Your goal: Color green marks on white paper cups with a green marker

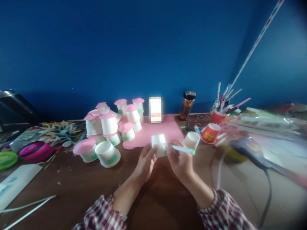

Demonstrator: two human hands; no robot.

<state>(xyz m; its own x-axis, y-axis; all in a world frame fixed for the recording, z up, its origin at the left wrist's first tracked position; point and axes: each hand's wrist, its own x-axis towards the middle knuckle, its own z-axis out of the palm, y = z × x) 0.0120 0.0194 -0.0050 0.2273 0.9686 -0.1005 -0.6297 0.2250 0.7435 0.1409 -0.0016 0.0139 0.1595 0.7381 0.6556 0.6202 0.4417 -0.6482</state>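
A smooth white cup (158,147), tapered and seemingly of paper, is held at the near edge of the flat pink sheet (165,127). The left hand (145,160) curls around its left side, thumb across the front. The right hand (179,158), fingers closed, grips a slim pale marker (183,149) with a green end; its tip is hidden. Left of the sheet cluster white cups wearing pink, shallow-coned roofs (109,118), some with green patches. Beyond its right edge, a black-lidded clear jar (187,105) contains dark amber contents, and a red holder (217,117) is packed with thin sticks and pens.
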